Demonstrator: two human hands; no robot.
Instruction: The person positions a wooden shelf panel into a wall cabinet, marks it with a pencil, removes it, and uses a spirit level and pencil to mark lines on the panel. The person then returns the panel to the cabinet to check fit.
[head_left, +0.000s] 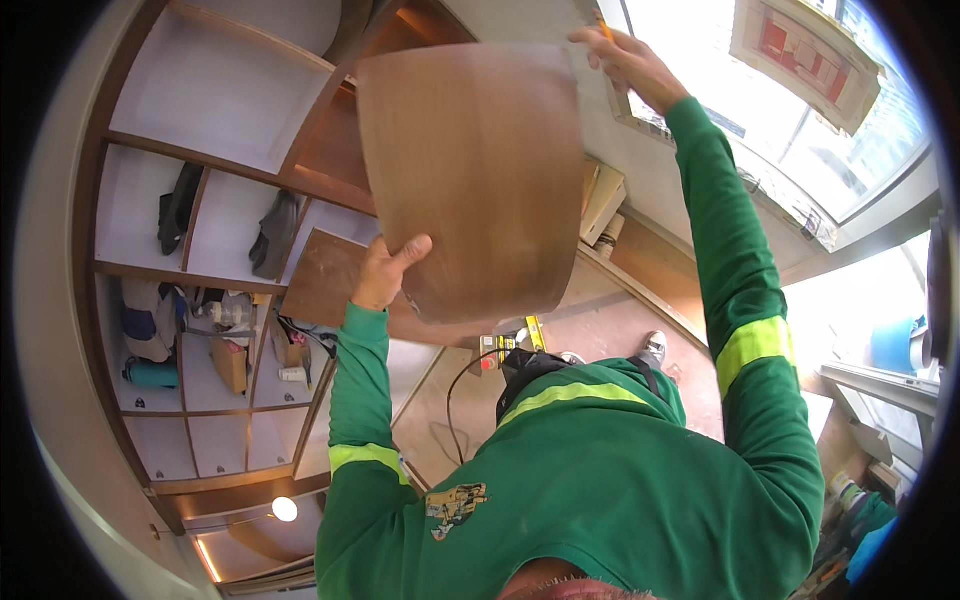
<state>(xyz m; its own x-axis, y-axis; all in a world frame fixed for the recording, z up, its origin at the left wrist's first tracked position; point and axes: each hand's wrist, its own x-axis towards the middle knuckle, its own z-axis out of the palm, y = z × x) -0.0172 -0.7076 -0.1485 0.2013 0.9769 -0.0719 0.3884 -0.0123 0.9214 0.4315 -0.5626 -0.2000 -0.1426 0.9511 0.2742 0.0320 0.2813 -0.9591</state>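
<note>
A brown wood-grain panel (475,180) is raised in front of me, its face toward me and its edges slightly blurred. My left hand (388,270) grips its lower left edge, the thumb on the face and the other fingers hidden behind. My right hand (638,68) is lifted beyond the panel's upper right corner, apart from it, with the fingers closed around a thin orange pencil (604,27). Behind the panel's lower left, a second brown board (325,285) leans by the shelves.
A shelf unit (190,265) with shoes, bags and a teal roll (150,373) fills the left side. A bright window (690,50) with a cardboard piece (806,62) stands upper right. A black cable (455,395) and yellow tool (536,334) are below the panel.
</note>
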